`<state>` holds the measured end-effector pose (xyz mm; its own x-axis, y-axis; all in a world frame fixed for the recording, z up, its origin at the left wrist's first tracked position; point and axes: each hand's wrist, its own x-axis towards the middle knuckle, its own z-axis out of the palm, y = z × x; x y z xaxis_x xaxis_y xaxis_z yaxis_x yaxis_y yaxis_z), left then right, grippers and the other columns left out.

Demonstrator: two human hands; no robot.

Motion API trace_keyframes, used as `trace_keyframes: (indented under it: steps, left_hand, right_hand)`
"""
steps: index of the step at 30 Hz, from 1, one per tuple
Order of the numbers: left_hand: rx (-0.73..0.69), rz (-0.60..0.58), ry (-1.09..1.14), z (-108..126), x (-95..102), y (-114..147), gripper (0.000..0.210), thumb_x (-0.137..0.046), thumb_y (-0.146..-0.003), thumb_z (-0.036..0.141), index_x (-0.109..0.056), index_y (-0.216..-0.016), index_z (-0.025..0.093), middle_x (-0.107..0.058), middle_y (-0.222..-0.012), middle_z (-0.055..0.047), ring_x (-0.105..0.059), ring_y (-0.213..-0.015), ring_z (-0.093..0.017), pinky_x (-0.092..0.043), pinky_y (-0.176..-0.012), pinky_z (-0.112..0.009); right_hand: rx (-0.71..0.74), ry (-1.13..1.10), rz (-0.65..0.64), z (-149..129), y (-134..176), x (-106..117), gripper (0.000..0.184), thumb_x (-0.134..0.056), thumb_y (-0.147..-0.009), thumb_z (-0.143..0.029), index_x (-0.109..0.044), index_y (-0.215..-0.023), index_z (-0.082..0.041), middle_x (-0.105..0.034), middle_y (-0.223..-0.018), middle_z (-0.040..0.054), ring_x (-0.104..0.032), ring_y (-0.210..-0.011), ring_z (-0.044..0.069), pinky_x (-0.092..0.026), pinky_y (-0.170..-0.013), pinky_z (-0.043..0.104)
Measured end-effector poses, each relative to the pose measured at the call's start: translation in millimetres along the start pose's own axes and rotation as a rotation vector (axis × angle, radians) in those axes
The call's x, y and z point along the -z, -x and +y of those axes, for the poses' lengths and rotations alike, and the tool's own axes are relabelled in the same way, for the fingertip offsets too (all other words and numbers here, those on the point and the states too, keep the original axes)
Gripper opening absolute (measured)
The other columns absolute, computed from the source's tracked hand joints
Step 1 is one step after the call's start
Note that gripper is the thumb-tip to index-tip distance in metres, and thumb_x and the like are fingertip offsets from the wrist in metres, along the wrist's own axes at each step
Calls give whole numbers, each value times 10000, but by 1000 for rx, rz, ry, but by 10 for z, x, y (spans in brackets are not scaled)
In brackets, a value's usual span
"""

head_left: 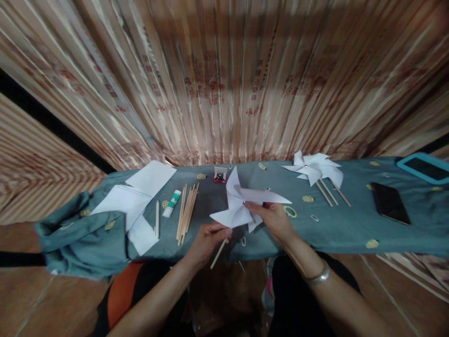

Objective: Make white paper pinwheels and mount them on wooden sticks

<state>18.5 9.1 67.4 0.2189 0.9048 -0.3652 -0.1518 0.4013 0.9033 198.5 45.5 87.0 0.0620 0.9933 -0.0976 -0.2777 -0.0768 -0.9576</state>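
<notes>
A white paper pinwheel [235, 210] is held up over the front of the table. My left hand [206, 239] is closed round its thin wooden stick [217, 256], whose lower end pokes out below the fingers. My right hand [277, 222] grips the pinwheel at its middle, the thumb by a small metal pin [244, 202] and the other fingers behind the paper. Just beyond the pinwheel stands a small red box [220, 175] with dark pins inside. Left of it lie several loose wooden sticks [188, 213] and a green and white glue stick [172, 203].
White paper sheets [122, 201] and a white pen-like stick [157, 220] lie at the left. Finished-looking pinwheels [310, 168] on sticks lie at the right, before a dark phone [390, 203] and a blue-framed tablet [426, 167]. A striped curtain [224, 93] hangs behind the cloth-covered table [336, 234].
</notes>
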Motion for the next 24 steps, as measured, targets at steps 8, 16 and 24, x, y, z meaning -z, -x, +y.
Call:
trace_keyframes:
  steps: [8, 16, 24]
  left_hand:
    - [-57, 61, 107, -72, -94, 61, 388, -897, -483, 402, -799, -764, 152, -653, -703, -28, -523, -638, -103, -402, -603, -208]
    - [-3, 226, 255, -403, 24, 419, 461, -936, -401, 402, -800, -756, 142, -641, -607, -19, -506, -554, -69, -388, -557, -191]
    - [137, 325, 533, -709, -27, 522, 342, -939, -391, 172, -782, -689, 112, -654, -564, -23, -539, -519, -59, -430, -538, -170]
  right_hand:
    - [-57, -33, -10, 172, -123, -9, 424, -850, -492, -357, -717, -856, -184, -766, -832, 38, -697, -783, 225, -535, -789, 358]
    - [-143, 19, -183, 330, 57, -203, 390, -840, -482, -313, -705, -814, -159, -763, -779, 47, -688, -722, 217, -533, -717, 334]
    - [-276, 334, -233, 527, -88, -274, 303, -778, -451, -123, -709, -743, -161, -751, -731, 13, -685, -709, 198, -533, -680, 295]
